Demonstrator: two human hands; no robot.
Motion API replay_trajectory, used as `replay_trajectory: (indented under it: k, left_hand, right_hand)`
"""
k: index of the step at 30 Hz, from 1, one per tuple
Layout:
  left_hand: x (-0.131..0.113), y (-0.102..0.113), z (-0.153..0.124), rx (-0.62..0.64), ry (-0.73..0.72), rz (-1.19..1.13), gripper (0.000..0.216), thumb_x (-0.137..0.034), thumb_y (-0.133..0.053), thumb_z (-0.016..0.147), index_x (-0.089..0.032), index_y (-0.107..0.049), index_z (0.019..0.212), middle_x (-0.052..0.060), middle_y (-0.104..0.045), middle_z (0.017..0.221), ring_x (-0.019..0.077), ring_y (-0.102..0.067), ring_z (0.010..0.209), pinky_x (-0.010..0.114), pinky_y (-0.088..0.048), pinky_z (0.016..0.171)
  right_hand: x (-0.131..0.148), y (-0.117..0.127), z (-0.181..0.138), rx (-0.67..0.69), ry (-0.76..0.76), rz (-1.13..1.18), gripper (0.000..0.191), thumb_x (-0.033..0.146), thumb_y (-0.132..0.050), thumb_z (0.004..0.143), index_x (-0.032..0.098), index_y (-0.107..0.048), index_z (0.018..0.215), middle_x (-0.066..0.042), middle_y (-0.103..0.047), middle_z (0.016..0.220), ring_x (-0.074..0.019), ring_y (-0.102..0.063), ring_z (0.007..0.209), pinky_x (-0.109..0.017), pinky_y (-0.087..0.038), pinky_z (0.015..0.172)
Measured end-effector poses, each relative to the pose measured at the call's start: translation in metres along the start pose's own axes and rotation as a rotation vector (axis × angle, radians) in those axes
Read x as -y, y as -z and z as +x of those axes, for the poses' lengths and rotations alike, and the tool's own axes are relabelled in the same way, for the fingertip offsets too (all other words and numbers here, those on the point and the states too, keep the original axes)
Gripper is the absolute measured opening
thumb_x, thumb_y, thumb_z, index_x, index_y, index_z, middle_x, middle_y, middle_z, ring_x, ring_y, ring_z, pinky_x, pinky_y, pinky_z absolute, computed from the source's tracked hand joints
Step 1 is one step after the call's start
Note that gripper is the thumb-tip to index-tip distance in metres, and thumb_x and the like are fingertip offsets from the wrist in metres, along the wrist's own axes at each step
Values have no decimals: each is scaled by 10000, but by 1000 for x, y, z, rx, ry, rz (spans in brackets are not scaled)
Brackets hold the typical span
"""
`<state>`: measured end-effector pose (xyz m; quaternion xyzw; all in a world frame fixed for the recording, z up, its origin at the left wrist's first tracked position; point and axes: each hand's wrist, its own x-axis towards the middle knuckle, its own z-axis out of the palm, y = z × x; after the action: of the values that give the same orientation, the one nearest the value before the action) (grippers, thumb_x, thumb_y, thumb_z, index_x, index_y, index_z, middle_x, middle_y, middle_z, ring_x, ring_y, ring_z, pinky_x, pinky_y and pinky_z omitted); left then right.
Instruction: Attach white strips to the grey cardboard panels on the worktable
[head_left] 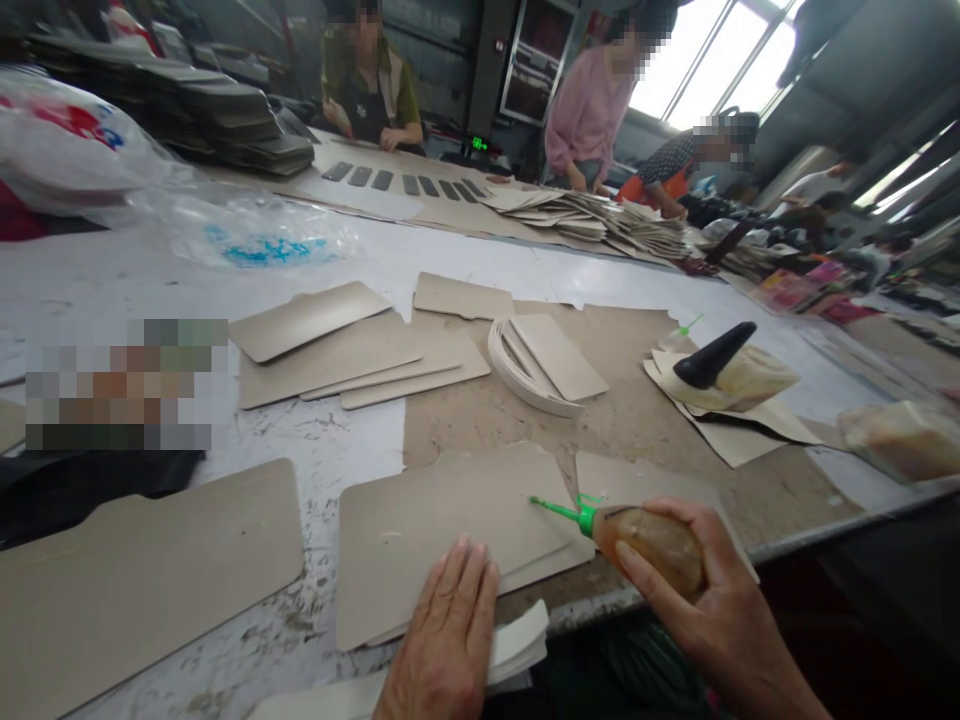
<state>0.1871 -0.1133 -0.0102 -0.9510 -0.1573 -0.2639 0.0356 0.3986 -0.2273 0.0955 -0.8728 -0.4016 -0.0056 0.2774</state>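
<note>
My left hand (448, 640) lies flat, fingers stretched together, on the lower edge of a beige panel (442, 520) with a shaped top edge. In my right hand (697, 590) is a glue bottle (649, 545) of brown liquid, tipped sideways. Its green nozzle (555, 507) points left, the tip at the panel's right part. Another panel shows from beneath this one. Beside my left hand, curved off-white strips (521, 640) lie at the table edge. A larger beige panel (187, 560) is at the left.
Beyond are stacked beige panels (330, 365), a bundle of curved strips (525, 370) and a black cone-shaped tool (715, 355) on a yellowish block. A clear plastic bag (255, 225) lies at the back left. Several people stand around the far table, where dark rectangular pieces (382, 180) lie in a row.
</note>
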Motion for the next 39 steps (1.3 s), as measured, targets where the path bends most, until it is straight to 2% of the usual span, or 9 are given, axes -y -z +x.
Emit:
replay_trajectory:
  k: [9,14,21,24,27,30,36,39]
  left_hand:
    - [1,-2,-2,-12,24,-45,483,9,-307,810,-97,-518,1232,113,-538,1306,282,-377,1303,372,-418,996]
    - [5,-4,-2,-33,-35,-19,470,-15,-312,818,-88,-518,1233,126,-540,1300,284,-394,1292,361,-447,967]
    - [0,-11,-6,-131,23,-78,472,-2,-284,818,-90,-525,1213,120,-572,1260,254,-382,1304,380,-371,1047]
    - [-4,-6,-7,-132,35,-121,440,-12,-288,840,-99,-538,1191,111,-585,1241,252,-371,1310,370,-333,1068]
    - [-9,-2,-8,-128,50,-134,406,-31,-297,866,-112,-553,1170,94,-602,1220,240,-346,1325,354,-277,1098]
    - [-13,-1,-10,-127,53,-118,381,-54,-311,879,-125,-572,1146,83,-604,1219,238,-345,1325,352,-253,1110]
    - [-12,-3,-12,-119,42,-141,383,-56,-313,885,-121,-565,1167,91,-594,1232,242,-384,1300,360,-271,1099]
    - [-12,-4,-12,-124,45,-148,397,-48,-290,889,-116,-563,1170,91,-589,1237,244,-362,1312,356,-268,1097]
  right_hand:
    - [6,-9,8,55,55,63,310,406,-583,810,235,-472,1043,-30,-530,988,-190,-571,856,-312,-481,740]
    - [6,-1,5,109,84,51,302,395,-580,816,237,-462,1044,-31,-534,970,-180,-575,833,-291,-486,717]
    - [10,11,-2,20,-31,56,305,455,-578,785,244,-508,994,-23,-560,949,-187,-580,804,-299,-485,722]
    - [16,15,-6,-43,-161,117,359,499,-581,759,244,-512,1001,-16,-594,934,-186,-600,761,-275,-489,664]
    - [22,18,-10,-41,-251,164,382,520,-567,757,249,-507,1020,-6,-605,937,-176,-603,738,-258,-486,644]
    - [22,16,-15,-27,-204,159,353,503,-572,761,251,-510,1000,1,-593,926,-168,-593,727,-259,-479,661]
    - [8,6,-18,-4,-6,88,310,430,-605,771,244,-507,999,-10,-582,951,-182,-601,800,-275,-474,704]
    - [4,5,-18,44,31,77,290,411,-581,798,244,-492,1018,-17,-567,951,-179,-594,793,-277,-480,685]
